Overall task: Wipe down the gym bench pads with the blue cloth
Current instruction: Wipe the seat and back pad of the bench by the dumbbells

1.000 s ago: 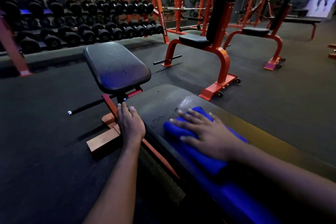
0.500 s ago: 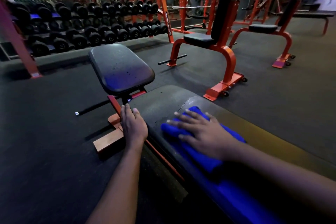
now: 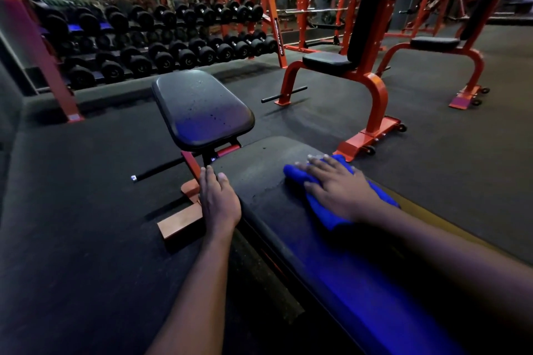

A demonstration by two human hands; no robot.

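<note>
Wipe in hand: flat right hand (image 3: 343,192) presses folded blue cloth (image 3: 298,175) at the far end of the long black bench pad (image 3: 259,179), left hand (image 3: 220,202) open, resting on its edge; speckled black seat pad (image 3: 202,109) seemingly next.

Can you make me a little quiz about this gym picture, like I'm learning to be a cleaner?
1. True or false: the left hand presses on the blue cloth.
2. Pick one. The cloth lies on: A the long pad, B the small seat pad, C the floor.
3. Fill the gap: the rack at the back is full of ____.

Key: 1 false, the right hand presses it. 2 A. 3 dumbbells.
</note>
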